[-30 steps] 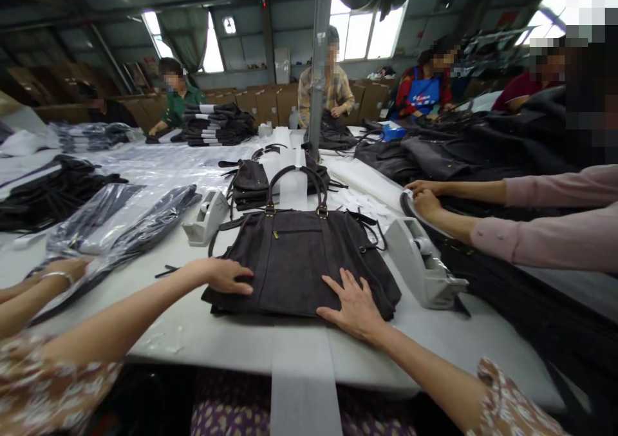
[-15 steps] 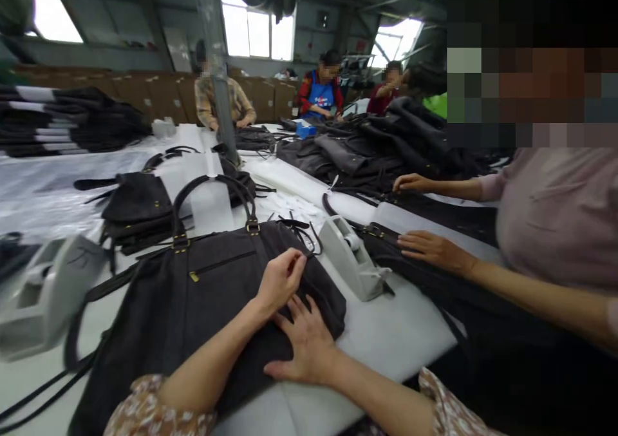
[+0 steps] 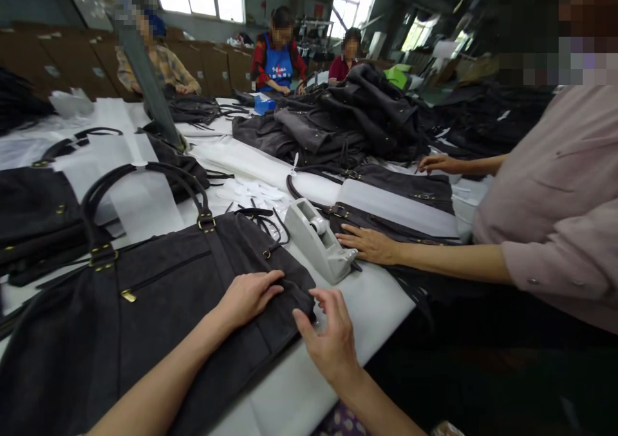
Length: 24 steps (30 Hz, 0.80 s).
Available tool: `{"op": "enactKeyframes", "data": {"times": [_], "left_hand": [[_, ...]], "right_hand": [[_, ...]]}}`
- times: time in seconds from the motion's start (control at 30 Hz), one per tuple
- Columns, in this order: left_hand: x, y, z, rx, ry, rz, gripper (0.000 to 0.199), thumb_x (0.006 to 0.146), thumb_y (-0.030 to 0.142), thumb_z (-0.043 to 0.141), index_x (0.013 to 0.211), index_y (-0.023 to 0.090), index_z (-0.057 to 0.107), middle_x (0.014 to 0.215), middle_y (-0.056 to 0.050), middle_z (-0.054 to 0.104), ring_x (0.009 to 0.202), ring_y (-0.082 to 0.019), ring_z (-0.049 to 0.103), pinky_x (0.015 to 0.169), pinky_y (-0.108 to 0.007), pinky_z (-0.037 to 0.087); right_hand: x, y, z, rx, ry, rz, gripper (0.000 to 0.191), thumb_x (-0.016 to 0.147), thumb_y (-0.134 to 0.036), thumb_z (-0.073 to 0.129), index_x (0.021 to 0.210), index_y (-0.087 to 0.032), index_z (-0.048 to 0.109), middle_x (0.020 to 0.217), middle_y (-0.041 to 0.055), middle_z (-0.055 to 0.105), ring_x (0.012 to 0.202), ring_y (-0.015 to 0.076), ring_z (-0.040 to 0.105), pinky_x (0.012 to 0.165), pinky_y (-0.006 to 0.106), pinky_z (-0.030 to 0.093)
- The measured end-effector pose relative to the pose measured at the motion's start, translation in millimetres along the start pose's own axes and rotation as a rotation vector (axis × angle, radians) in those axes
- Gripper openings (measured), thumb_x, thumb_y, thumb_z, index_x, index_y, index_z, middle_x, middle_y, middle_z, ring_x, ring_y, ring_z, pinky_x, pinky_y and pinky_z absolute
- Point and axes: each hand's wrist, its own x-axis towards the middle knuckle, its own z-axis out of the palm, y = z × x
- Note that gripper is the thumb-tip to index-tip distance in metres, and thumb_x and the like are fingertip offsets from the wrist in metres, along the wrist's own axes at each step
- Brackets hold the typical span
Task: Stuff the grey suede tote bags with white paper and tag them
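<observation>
A large dark grey handbag (image 3: 164, 313) with two looped handles and a gold zip pull lies flat on the white-covered table (image 3: 290, 391). My left hand (image 3: 251, 297) rests on the bag's right part, its palm down and fingers slightly bent, holding nothing visible. At the bag's right end is my right hand (image 3: 331, 333), thumb and fingers curved apart around the corner, with the fingertips at its edge. Just beyond the bag's right end stands a grey tape dispenser (image 3: 316, 239).
A person in a pink shirt (image 3: 555, 185) stands at the right, one hand (image 3: 369, 243) beside the dispenser on another bag. A metal post (image 3: 149, 75) rises at the left. Behind are a heap of dark bags (image 3: 338, 114) and several people.
The view has turned right. My left hand has lowered from a pinch near the bag's strap and spread onto the bag. My right hand has moved from the bag's front face to its right corner.
</observation>
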Motion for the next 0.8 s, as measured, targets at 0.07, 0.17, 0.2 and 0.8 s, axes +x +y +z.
{"op": "enactKeyframes", "data": {"times": [0.07,0.17,0.2,0.8], "left_hand": [[-0.9,10.5,3.3,-0.109,0.094,-0.03,0.03,0.093,0.037,0.041,0.112,0.025,0.06,0.098,-0.004,0.07,0.088,-0.019,0.065,0.079,-0.027,0.048],[-2.4,28.4,6.0,-0.228,0.312,-0.085,0.026,0.093,0.036,0.041,0.104,0.023,0.061,0.089,-0.002,0.069,0.076,-0.014,0.064,0.07,-0.023,0.048],[-2.6,32.5,6.8,-0.229,0.37,-0.122,0.026,0.093,0.037,0.041,0.104,0.023,0.06,0.084,-0.001,0.068,0.069,-0.013,0.063,0.065,-0.022,0.047],[-1.2,-21.4,4.3,0.025,0.459,0.127,0.019,0.094,0.019,0.038,0.105,0.022,0.053,0.086,-0.002,0.055,0.077,-0.012,0.058,0.071,-0.022,0.046]], "right_hand": [[-2.7,2.2,14.1,-0.067,-0.087,-0.009,0.028,0.083,-0.031,0.054,0.109,-0.021,0.051,0.101,0.011,0.049,0.095,0.0263,0.052,0.082,0.043,0.049],[-7.4,3.7,30.9,-0.156,-0.15,-0.04,0.027,0.082,-0.025,0.052,0.108,-0.019,0.053,0.103,0.0121,0.045,0.097,0.0274,0.048,0.085,0.045,0.047],[-8.4,4.3,33.3,-0.167,-0.158,-0.047,0.027,0.082,-0.025,0.052,0.108,-0.018,0.053,0.103,0.012,0.045,0.097,0.0275,0.048,0.085,0.044,0.047],[69.0,42.4,0.8,0.543,-0.075,0.246,0.033,0.092,-0.032,0.04,0.108,-0.016,0.065,0.098,0.0089,0.065,0.089,0.0204,0.062,0.082,0.035,0.05]]}}
